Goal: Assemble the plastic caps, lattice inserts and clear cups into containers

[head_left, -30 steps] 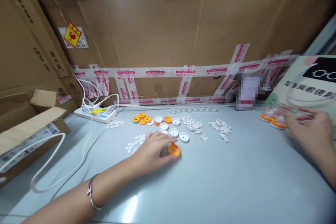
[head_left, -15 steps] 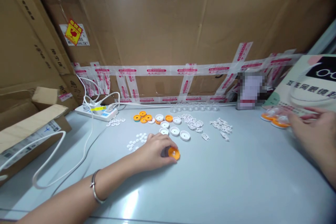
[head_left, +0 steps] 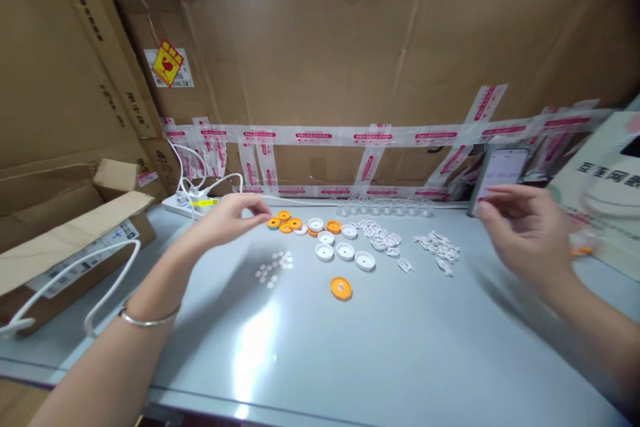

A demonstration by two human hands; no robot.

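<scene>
My left hand (head_left: 231,217) hovers over the table's left side, its fingertips beside several orange discs (head_left: 284,215). Its thumb and index finger curve toward each other, and nothing shows between them. A single orange disc (head_left: 341,288) with a small pale piece at its middle lies apart, nearer to me. My right hand (head_left: 525,233) is raised at the right in front of the phone, fingers bent and apart, with nothing visible in it. Several white round cups (head_left: 345,251) and small white discs (head_left: 275,267) lie between my hands.
Clear domes (head_left: 383,208) line the back. White openwork parts (head_left: 380,237) and small white pieces (head_left: 437,250) are heaped right of centre. A phone (head_left: 500,170) leans by a printed box (head_left: 605,193). A power strip (head_left: 179,204), a cable and an open carton (head_left: 75,240) stand left.
My left hand has let go of the orange disc and moved left and back, up off the table. My right hand has left the orange, clear-domed pieces at the right and moved inward.
</scene>
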